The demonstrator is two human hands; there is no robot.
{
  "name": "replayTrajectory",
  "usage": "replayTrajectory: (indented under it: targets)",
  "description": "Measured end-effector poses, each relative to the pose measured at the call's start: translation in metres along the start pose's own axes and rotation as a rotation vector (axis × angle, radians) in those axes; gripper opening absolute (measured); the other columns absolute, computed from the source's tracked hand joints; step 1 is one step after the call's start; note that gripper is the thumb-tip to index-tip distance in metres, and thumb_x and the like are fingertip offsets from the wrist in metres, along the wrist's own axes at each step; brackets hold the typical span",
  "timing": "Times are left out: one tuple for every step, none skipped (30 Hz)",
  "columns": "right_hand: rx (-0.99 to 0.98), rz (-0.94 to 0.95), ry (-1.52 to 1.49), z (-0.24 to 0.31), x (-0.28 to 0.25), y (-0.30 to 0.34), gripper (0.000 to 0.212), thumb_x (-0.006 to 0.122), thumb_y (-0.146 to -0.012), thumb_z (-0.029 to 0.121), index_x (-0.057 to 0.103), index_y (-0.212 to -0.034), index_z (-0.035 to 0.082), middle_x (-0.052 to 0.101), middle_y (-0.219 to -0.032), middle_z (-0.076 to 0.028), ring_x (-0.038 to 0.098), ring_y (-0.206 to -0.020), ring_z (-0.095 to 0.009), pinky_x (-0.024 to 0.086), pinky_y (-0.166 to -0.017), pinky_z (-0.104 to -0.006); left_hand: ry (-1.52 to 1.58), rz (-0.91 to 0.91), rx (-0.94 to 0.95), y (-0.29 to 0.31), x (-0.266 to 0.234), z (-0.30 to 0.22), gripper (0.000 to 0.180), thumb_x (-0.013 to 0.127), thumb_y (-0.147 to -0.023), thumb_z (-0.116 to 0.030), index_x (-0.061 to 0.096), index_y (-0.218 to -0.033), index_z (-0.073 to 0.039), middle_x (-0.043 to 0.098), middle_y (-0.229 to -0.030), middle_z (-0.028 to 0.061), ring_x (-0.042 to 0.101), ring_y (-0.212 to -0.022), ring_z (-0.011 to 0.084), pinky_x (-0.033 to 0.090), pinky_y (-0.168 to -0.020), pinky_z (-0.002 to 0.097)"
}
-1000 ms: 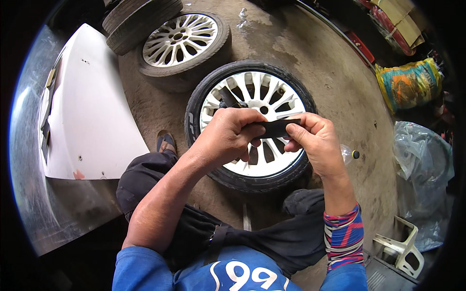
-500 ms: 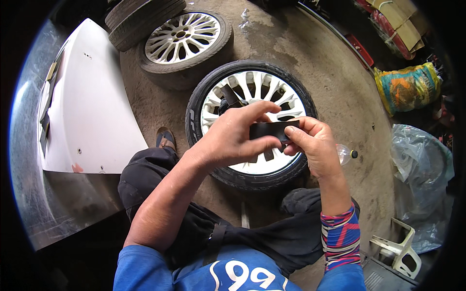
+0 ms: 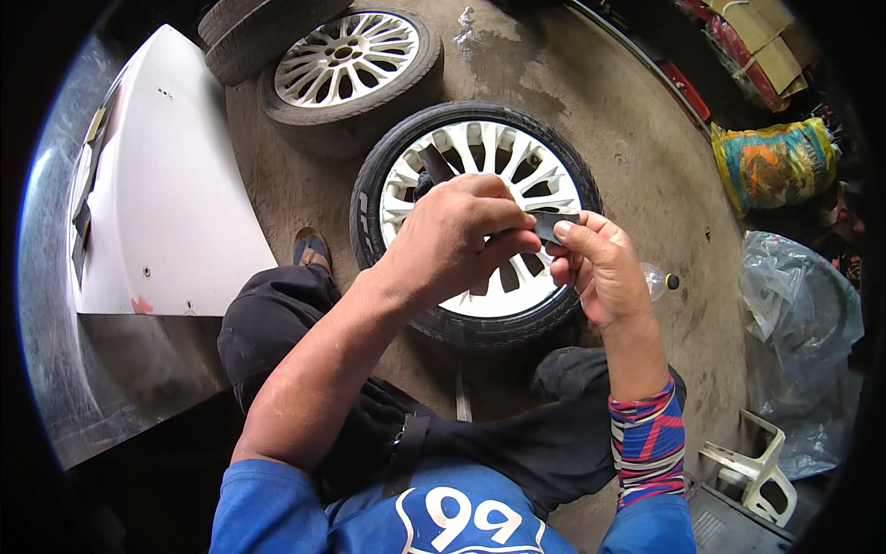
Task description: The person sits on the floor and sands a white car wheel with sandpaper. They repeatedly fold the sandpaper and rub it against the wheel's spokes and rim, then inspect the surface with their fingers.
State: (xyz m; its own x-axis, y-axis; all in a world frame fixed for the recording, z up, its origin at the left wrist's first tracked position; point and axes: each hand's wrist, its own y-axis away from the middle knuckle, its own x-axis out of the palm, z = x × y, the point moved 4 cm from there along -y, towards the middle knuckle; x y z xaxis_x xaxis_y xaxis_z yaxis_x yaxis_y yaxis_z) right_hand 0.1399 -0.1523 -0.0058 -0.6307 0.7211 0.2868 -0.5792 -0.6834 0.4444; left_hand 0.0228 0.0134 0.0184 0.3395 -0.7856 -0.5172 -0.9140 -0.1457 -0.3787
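A small flat black sheet that looks like sandpaper is stretched between my hands, above the wheel. My left hand closes on its left end and hides that part. At the other end, my right hand pinches it between thumb and fingers. Below lies a wheel with white spokes and a black tyre, flat on the floor between my legs. A dark strip and a dark bundle, partly hidden by my left hand, rest on its spokes.
A second white-spoked wheel lies beyond, with another tyre beside it. A white car panel stands at left. Toward the right are a clear bottle, a colourful sack, clear plastic sheeting and a pale plastic piece.
My left thumb and fingers, spread apart before, have come together on the sheet's left end. Less of the sheet shows now. My right hand keeps its pinch.
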Motion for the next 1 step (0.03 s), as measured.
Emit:
replayTrajectory:
  targets:
    - [-0.01,0.003,-0.001,0.0002,0.0003,0.0005,0.014,0.069,-0.095,0.016,0.065,-0.097,0.003,0.071,-0.081,-0.005,0.067,-0.06,-0.009,0.054,-0.055,-0.0211,-0.005,0.018,-0.017,0.0002,0.0012,0.0018,0.025,0.082,-0.087,-0.019,0.076,-0.106,-0.005,0.069,-0.095,0.0107,0.07,-0.088,0.0258,0.056,-0.076,0.0367]
